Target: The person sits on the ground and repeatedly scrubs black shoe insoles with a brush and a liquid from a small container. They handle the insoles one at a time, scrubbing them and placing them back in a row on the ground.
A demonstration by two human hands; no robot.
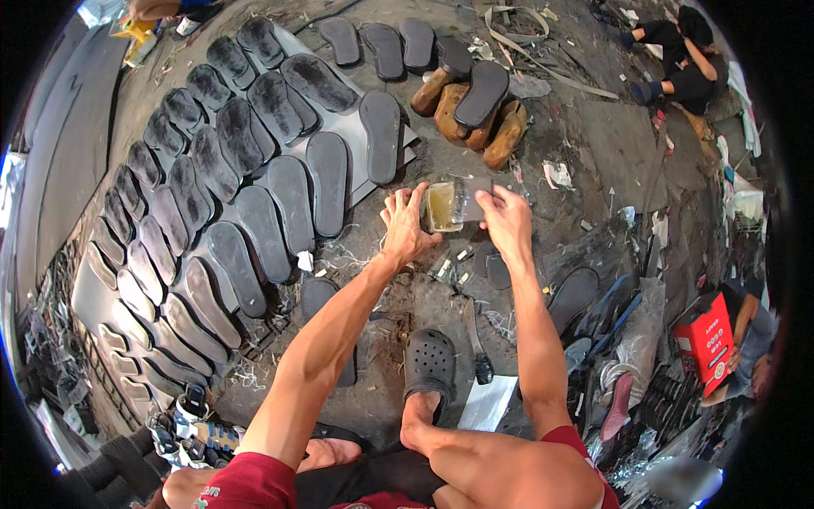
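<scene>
Out in front of me is a small square clear tub with a yellowish substance in it. My left hand grips its left side, thumb at the near edge and fingers at the far one. My right hand pinches a flat grey piece with a clear, shiny edge, held against the tub's right side. Whether that piece is a lid or a scraper I cannot tell. Below the hands, a knife-like tool with a dark handle lies on the ground beside my grey clog.
Rows of dark shoe soles lie on boards to the left. Brown wooden shoe lasts are piled beyond the tub, a sole on top. Loose soles and plastic lie at right, near a red box. Another person sits far right.
</scene>
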